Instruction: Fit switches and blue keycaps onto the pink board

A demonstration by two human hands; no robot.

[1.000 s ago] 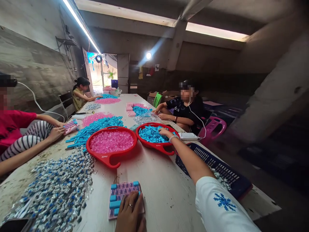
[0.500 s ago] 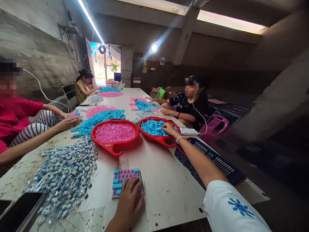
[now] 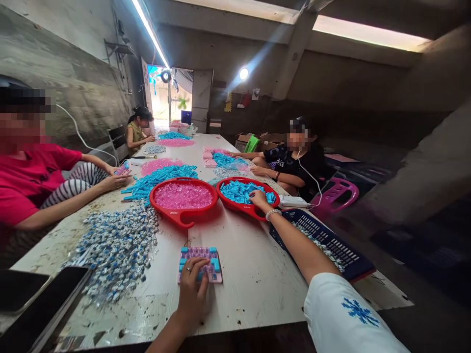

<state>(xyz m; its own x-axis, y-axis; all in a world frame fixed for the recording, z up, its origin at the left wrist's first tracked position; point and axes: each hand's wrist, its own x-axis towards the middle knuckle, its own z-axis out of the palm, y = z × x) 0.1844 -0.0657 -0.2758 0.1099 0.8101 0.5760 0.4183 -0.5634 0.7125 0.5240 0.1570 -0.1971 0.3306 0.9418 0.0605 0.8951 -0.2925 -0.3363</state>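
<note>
My left hand (image 3: 193,289) rests on a small pink keyboard (image 3: 218,278) with blue and clear pink keys. Its fingers are bent and spread over the lower left of the board, with the thumb apart from them. A blue key shows beneath the fingers. My right hand (image 3: 259,200) reaches into a red basket (image 3: 250,211) of blue keycaps (image 3: 237,191). Its fingers are drawn together among the caps, and the tips are hidden. Left of that stands another red basket (image 3: 172,214), filled with clear pink keycaps (image 3: 184,196).
Loose white-and-blue switches (image 3: 117,250) cover the table's left side, near two phones (image 3: 47,309). A blue keycap heap (image 3: 162,179) lies behind them. A dark blue basket (image 3: 353,262) stands under my right forearm. Co-workers sit at both sides, one in a pink shirt (image 3: 40,184).
The view has swung slightly left. My left hand has shifted toward the keyboard's lower left, uncovering keys on its right. My right hand stays in the blue keycaps.
</note>
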